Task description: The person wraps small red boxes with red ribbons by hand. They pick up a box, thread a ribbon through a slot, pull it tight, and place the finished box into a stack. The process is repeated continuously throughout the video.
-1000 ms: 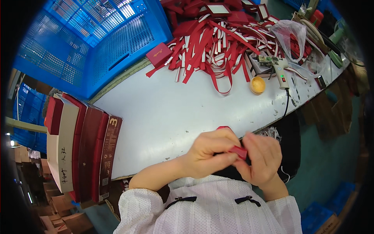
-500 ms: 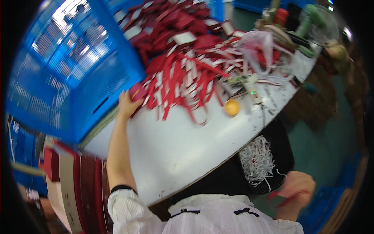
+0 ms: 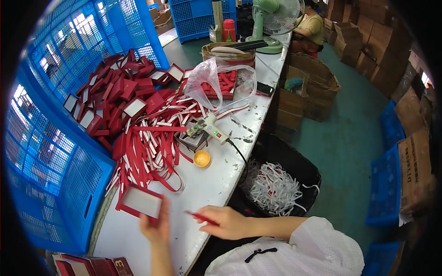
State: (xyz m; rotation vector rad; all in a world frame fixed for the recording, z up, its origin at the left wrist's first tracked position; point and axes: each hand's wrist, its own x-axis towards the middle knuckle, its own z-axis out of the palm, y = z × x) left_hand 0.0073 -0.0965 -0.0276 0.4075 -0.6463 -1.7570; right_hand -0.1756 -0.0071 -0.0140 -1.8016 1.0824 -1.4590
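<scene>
My left hand grips a small open red box by its near right side. The pale inside of the box faces up at me. To the right, my right hand pinches a short red ribbon strip whose tip points toward the box, a small gap away. Beyond the box, a tangle of red and white ribbon strips spreads over the white table. Behind it lies a heap of small red boxes, some showing white insides.
A glue gun with a cord and a tub of yellow stuff lie midtable. Blue crates flank the left. A black bin of white paper strips stands right. Farther off are a green fan, cartons and another person.
My left hand has drawn a red box from the pile toward me. The right hand has come in over the table edge with the red ribbon. The view has turned to the right.
</scene>
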